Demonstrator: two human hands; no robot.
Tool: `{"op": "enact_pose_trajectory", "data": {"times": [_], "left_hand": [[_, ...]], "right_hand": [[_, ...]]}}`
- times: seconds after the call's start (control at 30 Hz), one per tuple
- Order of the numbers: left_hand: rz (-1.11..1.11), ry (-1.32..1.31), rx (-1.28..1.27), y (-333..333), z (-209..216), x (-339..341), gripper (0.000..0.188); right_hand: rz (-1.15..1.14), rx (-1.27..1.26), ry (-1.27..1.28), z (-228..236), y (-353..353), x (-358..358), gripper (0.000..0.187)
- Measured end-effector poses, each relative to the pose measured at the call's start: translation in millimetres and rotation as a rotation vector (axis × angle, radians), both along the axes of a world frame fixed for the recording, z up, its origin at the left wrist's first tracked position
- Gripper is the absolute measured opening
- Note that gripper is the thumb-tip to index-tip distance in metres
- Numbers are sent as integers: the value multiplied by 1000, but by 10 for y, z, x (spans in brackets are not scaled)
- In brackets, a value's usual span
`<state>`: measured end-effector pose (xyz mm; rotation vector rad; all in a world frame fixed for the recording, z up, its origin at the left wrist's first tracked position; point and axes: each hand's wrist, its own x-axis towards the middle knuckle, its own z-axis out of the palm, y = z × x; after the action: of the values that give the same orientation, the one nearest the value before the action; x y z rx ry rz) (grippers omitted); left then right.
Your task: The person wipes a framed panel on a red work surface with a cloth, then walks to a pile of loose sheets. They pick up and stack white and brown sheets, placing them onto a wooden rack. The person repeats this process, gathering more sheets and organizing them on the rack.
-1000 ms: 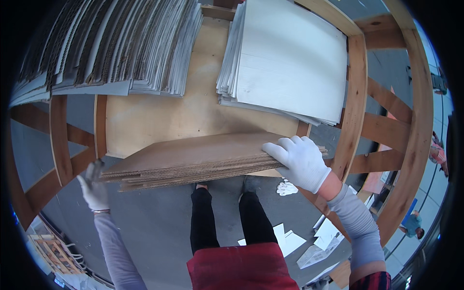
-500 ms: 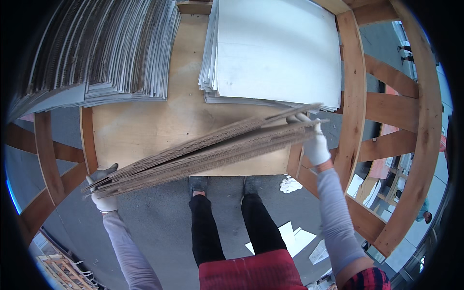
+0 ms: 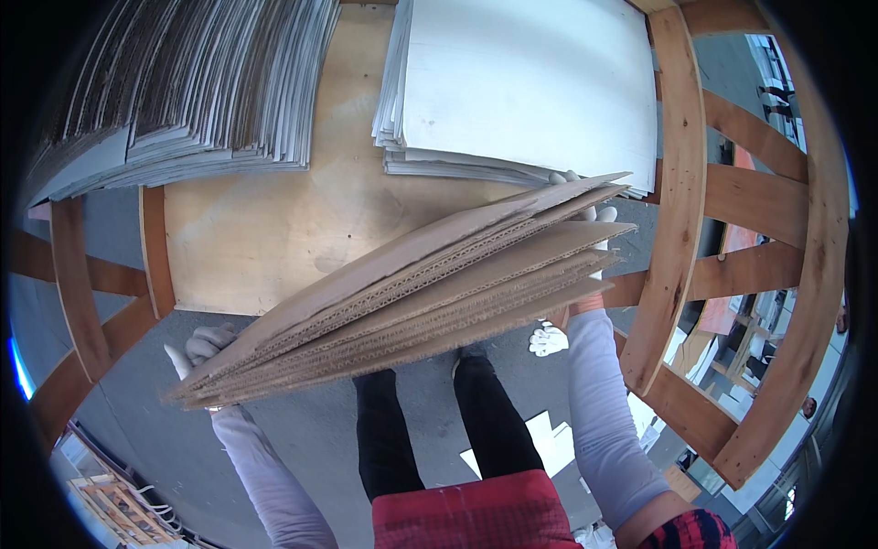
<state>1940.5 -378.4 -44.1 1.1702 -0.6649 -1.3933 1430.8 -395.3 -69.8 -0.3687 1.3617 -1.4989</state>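
Between my gloved hands hangs a bundle of brown corrugated cardboard sheets (image 3: 402, 284), slanting up to the right with its layers fanned apart at the right end. My left hand (image 3: 203, 348) grips the lower left corner, fingers curled over the far side. At the other end my right hand (image 3: 590, 229) holds the sheets; its fingertips show past the edges, the rest being partly covered. Just beyond the bundle's right end lies a stack of white-faced sheets (image 3: 530, 82). A tall stack of cardboard sheets (image 3: 210, 91) leans at the far left.
A wooden crate frame (image 3: 681, 183) rises at the right, with slats (image 3: 78, 284) at the left. Its plywood base (image 3: 274, 238) spreads under the bundle. On the grey floor lie a white glove (image 3: 549, 339) and white scraps (image 3: 549, 439). People are in the far right background.
The bundle has tipped and its layers have spread apart at the right, showing more brown faces. Both hands still hold it; the left end has come slightly nearer to me.
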Motion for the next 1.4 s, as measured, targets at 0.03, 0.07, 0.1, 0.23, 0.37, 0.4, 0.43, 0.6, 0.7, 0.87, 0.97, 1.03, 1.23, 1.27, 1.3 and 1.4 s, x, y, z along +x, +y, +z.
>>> {"op": "enact_pose_trajectory", "data": {"times": [0.03,0.07,0.1,0.23,0.37,0.4,0.43,0.6,0.7,0.87,0.97,1.03,1.23,1.27,1.3,1.4], "left_hand": [[16,34,17,44,37,-49,64],[32,64,32,79,93,-102,64],[48,94,48,104,136,-154,63],[169,15,57,135,218,-356,58],[-13,20,120,-58,398,-626,51],[-43,59,140,-105,489,-732,49],[-74,99,161,-132,524,-786,47],[-50,-57,114,-31,399,-817,54],[191,83,128,-56,96,-636,57],[175,39,24,12,-113,-592,61],[163,-229,4,59,-220,-689,61],[198,-427,83,173,-285,-798,58],[324,-6,276,296,-234,-1072,54],[270,112,186,312,-223,-1066,52],[215,229,95,309,-242,-1054,51],[225,-243,82,531,-738,-472,47]], "right_hand": [[-33,-13,-136,61,-18,50,81],[-32,-18,-202,96,-29,82,81],[-14,-24,-237,123,-30,124,81],[73,-40,-306,189,-30,205,83],[169,-3,-307,324,-85,137,85],[191,4,-330,348,-89,145,85],[209,6,-356,394,-85,162,86],[294,-75,-349,338,60,297,75],[344,-111,-230,156,67,241,75],[380,-247,-91,2,152,253,76],[218,-62,-60,144,125,361,83],[251,1,8,172,133,354,82],[107,145,111,-210,442,409,71],[76,132,67,-245,454,418,70],[43,119,22,-267,481,424,68],[80,67,-312,-383,523,228,61]]}}
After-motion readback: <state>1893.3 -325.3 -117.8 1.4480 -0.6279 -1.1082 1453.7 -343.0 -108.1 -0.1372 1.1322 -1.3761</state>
